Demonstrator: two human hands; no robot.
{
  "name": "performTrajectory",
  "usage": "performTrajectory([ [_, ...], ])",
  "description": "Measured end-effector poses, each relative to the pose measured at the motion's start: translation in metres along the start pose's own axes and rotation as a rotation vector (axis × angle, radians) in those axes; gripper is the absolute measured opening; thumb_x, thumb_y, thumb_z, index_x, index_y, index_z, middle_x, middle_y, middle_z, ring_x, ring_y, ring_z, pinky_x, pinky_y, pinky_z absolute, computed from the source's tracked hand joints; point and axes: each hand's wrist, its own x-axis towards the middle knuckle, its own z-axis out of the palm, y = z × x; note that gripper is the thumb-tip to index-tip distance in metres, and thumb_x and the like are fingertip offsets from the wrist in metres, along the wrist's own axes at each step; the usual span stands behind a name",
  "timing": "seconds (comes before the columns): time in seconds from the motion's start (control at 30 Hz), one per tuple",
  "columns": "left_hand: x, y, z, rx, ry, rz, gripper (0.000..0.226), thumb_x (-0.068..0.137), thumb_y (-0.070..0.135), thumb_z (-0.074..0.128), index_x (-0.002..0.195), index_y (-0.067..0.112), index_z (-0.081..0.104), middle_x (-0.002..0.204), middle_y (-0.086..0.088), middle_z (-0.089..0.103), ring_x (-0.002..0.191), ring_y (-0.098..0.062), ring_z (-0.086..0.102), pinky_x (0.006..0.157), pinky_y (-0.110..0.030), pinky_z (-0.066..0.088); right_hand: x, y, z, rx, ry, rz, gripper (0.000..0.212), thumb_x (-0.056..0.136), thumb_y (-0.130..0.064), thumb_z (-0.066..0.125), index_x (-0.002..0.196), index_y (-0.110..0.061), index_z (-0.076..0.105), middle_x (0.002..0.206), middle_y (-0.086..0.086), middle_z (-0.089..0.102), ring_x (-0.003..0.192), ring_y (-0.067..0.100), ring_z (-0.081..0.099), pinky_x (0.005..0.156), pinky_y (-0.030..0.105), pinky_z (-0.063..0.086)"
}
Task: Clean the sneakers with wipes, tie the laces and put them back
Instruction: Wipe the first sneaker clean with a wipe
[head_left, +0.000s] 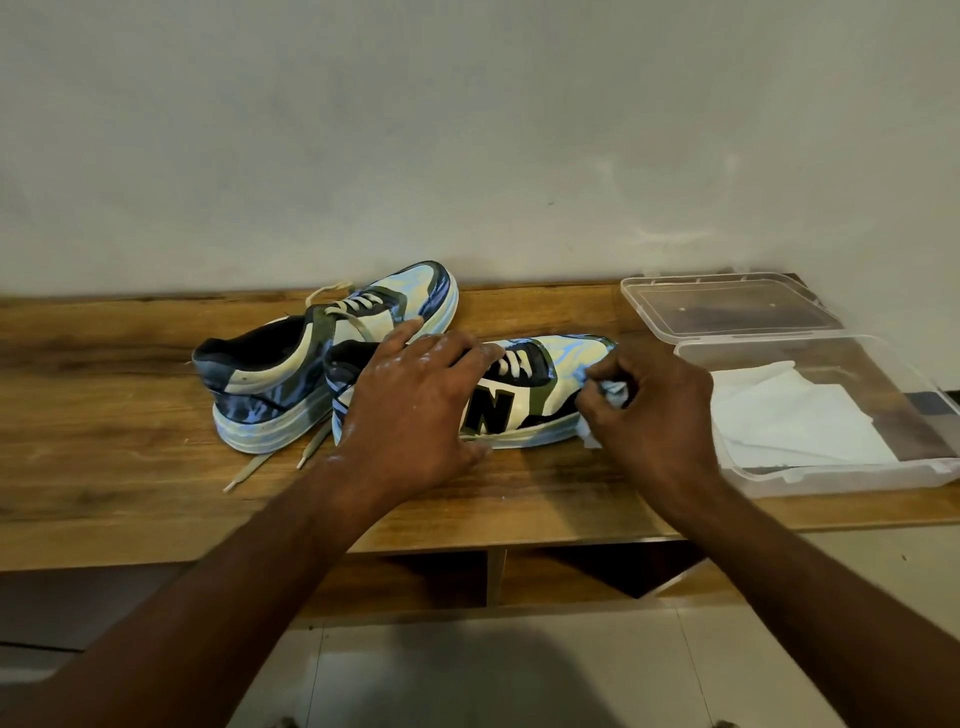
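Observation:
Two blue, cream and olive sneakers stand on a wooden shelf top. The near sneaker shows a black N on its side, toe pointing right. My left hand lies over its collar and laces, fingers curled round the upper and thumb down at the sole. My right hand grips a crumpled white wipe pressed against the sneaker's toe side. The far sneaker sits behind and to the left, its untied laces trailing over the wood.
A clear plastic box with white wipes inside stands at the right, its lid hinged open against the wall. Open cubbies sit under the shelf top, above a tiled floor. A plain wall rises close behind.

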Motion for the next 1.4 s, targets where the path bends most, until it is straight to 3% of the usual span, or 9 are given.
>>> performTrajectory([
  [0.2, 0.000, 0.001, 0.000, 0.001, -0.013, -0.006, 0.094, 0.063, 0.064, 0.085, 0.144, 0.027, 0.055, 0.137, 0.005, 0.062, 0.126, -0.022, 0.061, 0.123, -0.049, 0.029, -0.009, -0.009, 0.006, -0.019, -0.140, -0.116, 0.010, 0.081, -0.009, 0.081, 0.083, -0.016, 0.076, 0.084, -0.004, 0.070, 0.073, 0.005, 0.064, 0.069, 0.025, 0.055],
  [0.33, -0.002, 0.000, -0.001, -0.004, -0.001, -0.004, 0.093, 0.063, 0.063, 0.086, 0.142, 0.026, 0.056, 0.136, 0.004, 0.063, 0.125, -0.023, 0.063, 0.123, -0.050, 0.030, 0.009, 0.006, -0.006, -0.013, 0.037, -0.011, 0.009, 0.077, -0.007, 0.080, 0.081, -0.014, 0.078, 0.081, -0.006, 0.072, 0.076, 0.008, 0.067, 0.074, 0.041, 0.056],
  [0.43, -0.002, 0.000, -0.001, -0.002, -0.001, -0.007, 0.091, 0.063, 0.064, 0.085, 0.142, 0.028, 0.056, 0.136, 0.004, 0.063, 0.125, -0.023, 0.062, 0.124, -0.049, 0.029, 0.000, -0.001, 0.002, 0.007, 0.012, -0.029, 0.012, 0.079, -0.006, 0.080, 0.088, -0.014, 0.080, 0.087, -0.002, 0.073, 0.081, 0.015, 0.068, 0.077, 0.045, 0.058],
  [0.57, -0.001, -0.001, -0.001, 0.004, -0.009, -0.008, 0.093, 0.062, 0.065, 0.085, 0.142, 0.028, 0.056, 0.137, 0.005, 0.063, 0.125, -0.022, 0.062, 0.123, -0.049, 0.030, -0.017, -0.017, 0.018, -0.048, -0.126, -0.191, 0.018, 0.078, -0.005, 0.083, 0.094, -0.013, 0.081, 0.090, 0.002, 0.073, 0.077, 0.010, 0.067, 0.075, 0.029, 0.058],
  [0.67, -0.002, 0.000, -0.001, 0.004, -0.007, -0.007, 0.093, 0.062, 0.064, 0.086, 0.142, 0.027, 0.056, 0.137, 0.004, 0.063, 0.125, -0.023, 0.062, 0.123, -0.050, 0.030, -0.002, -0.011, 0.006, -0.007, -0.101, -0.096, 0.014, 0.078, -0.004, 0.082, 0.086, -0.015, 0.081, 0.082, -0.002, 0.071, 0.069, 0.003, 0.065, 0.065, 0.014, 0.052],
  [0.8, -0.002, 0.000, -0.001, -0.002, -0.004, -0.007, 0.093, 0.062, 0.063, 0.087, 0.142, 0.027, 0.057, 0.137, 0.004, 0.063, 0.125, -0.023, 0.062, 0.123, -0.050, 0.030, 0.013, 0.003, -0.011, -0.032, 0.009, -0.002, 0.011, 0.073, -0.006, 0.081, 0.076, -0.016, 0.077, 0.076, -0.008, 0.069, 0.073, 0.007, 0.066, 0.072, 0.040, 0.056],
  [1.0, -0.001, -0.001, -0.001, -0.001, -0.004, -0.006, 0.092, 0.062, 0.064, 0.085, 0.141, 0.028, 0.057, 0.136, 0.004, 0.063, 0.125, -0.022, 0.062, 0.123, -0.049, 0.030, -0.015, -0.017, 0.006, -0.050, -0.184, -0.118, 0.012, 0.077, -0.007, 0.082, 0.078, -0.018, 0.077, 0.078, -0.005, 0.070, 0.071, 0.006, 0.064, 0.069, 0.032, 0.056],
  [1.23, -0.001, -0.001, -0.001, -0.002, -0.009, -0.008, 0.092, 0.062, 0.064, 0.085, 0.142, 0.028, 0.057, 0.137, 0.005, 0.063, 0.126, -0.022, 0.062, 0.124, -0.048, 0.028, 0.009, 0.007, -0.009, -0.037, 0.025, 0.051, 0.010, 0.074, -0.008, 0.080, 0.074, -0.016, 0.074, 0.073, -0.009, 0.071, 0.071, 0.009, 0.066, 0.070, 0.032, 0.052],
  [1.4, -0.002, 0.000, 0.000, 0.010, -0.009, -0.015, 0.093, 0.062, 0.065, 0.085, 0.142, 0.027, 0.057, 0.138, 0.004, 0.063, 0.126, -0.023, 0.062, 0.123, -0.049, 0.031, -0.016, -0.014, 0.010, -0.083, -0.142, -0.110, 0.011, 0.078, -0.009, 0.079, 0.080, -0.018, 0.073, 0.082, -0.006, 0.071, 0.077, 0.010, 0.064, 0.073, 0.035, 0.054],
])
